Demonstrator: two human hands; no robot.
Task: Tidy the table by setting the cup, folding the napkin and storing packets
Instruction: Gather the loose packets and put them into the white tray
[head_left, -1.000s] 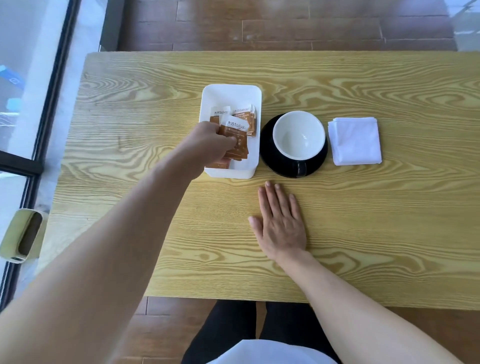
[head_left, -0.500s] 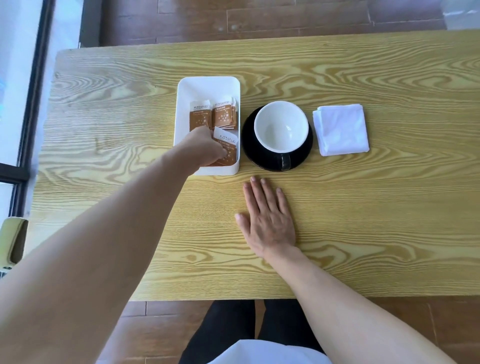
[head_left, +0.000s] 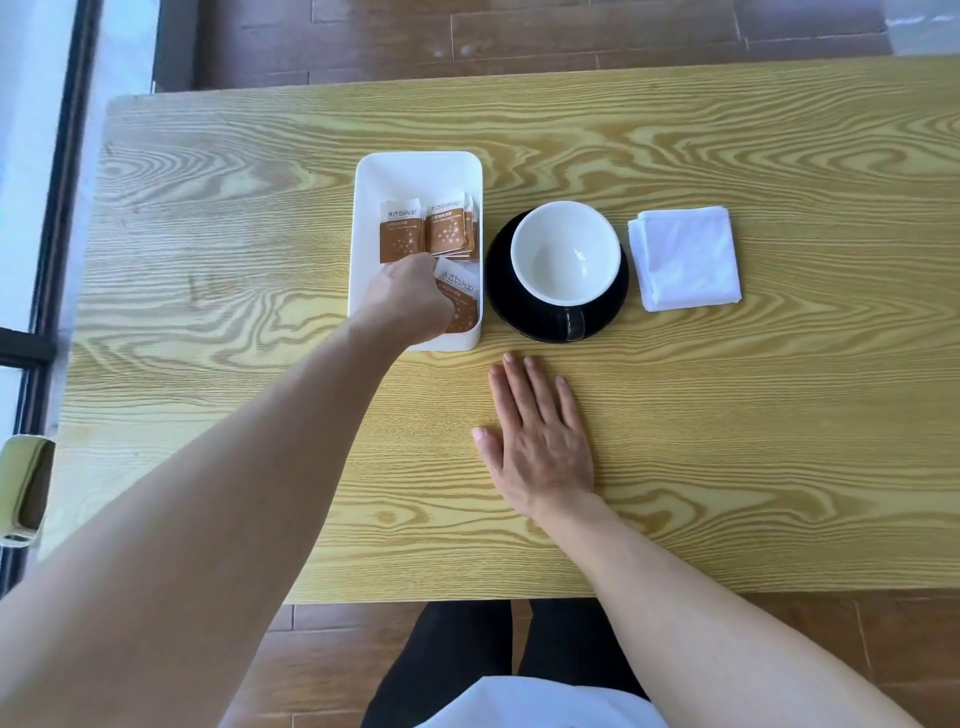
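White tray holds the packets; your left hand curls on one packet inside. Right hand flat on the surface. Cup on saucer, folded napkin beside.

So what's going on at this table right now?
A person is tidying up. Their left hand is inside the white tray, fingers curled on a brown packet, with more packets lying further back in it. The right hand lies flat on the wooden table. The white cup stands empty on its black saucer, and a folded white napkin lies to its right.
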